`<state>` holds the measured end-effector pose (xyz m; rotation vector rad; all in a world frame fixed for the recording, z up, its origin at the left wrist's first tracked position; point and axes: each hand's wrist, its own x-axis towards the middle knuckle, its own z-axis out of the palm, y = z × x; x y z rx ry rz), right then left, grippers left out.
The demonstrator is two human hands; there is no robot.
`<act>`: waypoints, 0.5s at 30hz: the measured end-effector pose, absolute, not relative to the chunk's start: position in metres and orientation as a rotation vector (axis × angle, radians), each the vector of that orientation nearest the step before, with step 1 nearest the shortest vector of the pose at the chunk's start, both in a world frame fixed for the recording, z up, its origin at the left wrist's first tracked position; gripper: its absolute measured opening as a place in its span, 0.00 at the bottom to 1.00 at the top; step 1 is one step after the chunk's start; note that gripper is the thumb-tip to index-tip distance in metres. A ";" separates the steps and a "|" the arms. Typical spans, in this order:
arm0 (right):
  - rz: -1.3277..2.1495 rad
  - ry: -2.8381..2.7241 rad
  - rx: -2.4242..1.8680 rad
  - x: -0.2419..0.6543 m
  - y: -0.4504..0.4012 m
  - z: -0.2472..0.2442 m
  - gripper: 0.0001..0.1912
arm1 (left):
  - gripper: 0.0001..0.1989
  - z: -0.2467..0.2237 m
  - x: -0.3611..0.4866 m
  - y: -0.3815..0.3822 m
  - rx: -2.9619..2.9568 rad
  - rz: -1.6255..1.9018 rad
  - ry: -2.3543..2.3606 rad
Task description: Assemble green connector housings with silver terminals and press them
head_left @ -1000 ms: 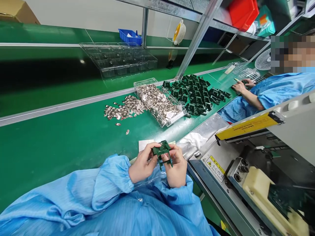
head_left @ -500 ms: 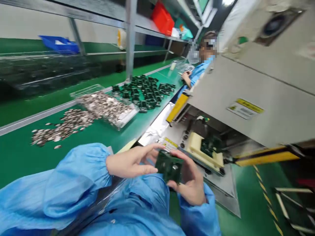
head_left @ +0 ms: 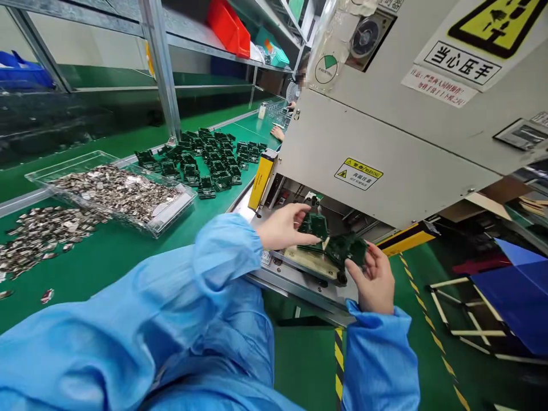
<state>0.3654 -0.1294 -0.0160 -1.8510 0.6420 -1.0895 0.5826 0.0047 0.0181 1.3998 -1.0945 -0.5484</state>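
At the press opening, my left hand (head_left: 285, 228) is closed on a green circuit board (head_left: 317, 224) over the cream fixture (head_left: 310, 264), thumb along its near edge. Whether that board rests in the fixture or is raised from it I cannot tell. My right hand (head_left: 375, 278) pinches a second circuit board (head_left: 347, 250) by its right side, thumb in front and fingers behind. This board is tilted and hangs over the fixture's right end, close beside the first one.
The grey press (head_left: 325, 137) with a hot-surface label stands over the fixture, flanked by yellow sensor bars (head_left: 262, 181). On the green bench lie many circuit boards (head_left: 209, 162), a clear tray (head_left: 175, 212) of small metal parts and a loose pile (head_left: 47, 231). A co-worker's hand (head_left: 277, 133) shows behind.
Both hands have moved from my lap forward to the fixture. The board they held together is now in my right hand, while my left hand has taken hold of a board at the fixture.
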 end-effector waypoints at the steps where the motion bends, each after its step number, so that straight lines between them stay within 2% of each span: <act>1: -0.992 0.630 -1.929 0.374 -0.134 -0.013 0.33 | 0.33 0.022 0.589 0.025 1.390 -0.588 -1.077; 4: -0.716 0.549 -2.118 0.396 -0.143 -0.007 0.32 | 0.29 0.026 0.610 0.095 1.474 -0.748 -1.043; 7: -0.636 0.489 -2.208 0.409 -0.145 -0.005 0.33 | 0.26 0.011 0.622 0.157 1.597 -0.856 -0.980; 11: -0.815 0.643 -2.374 0.397 -0.140 -0.014 0.35 | 0.27 -0.034 0.627 0.187 1.705 -0.870 -0.924; 15: -1.088 1.333 -2.192 0.337 -0.132 -0.053 0.39 | 0.31 -0.070 0.629 0.172 1.668 -0.935 -0.981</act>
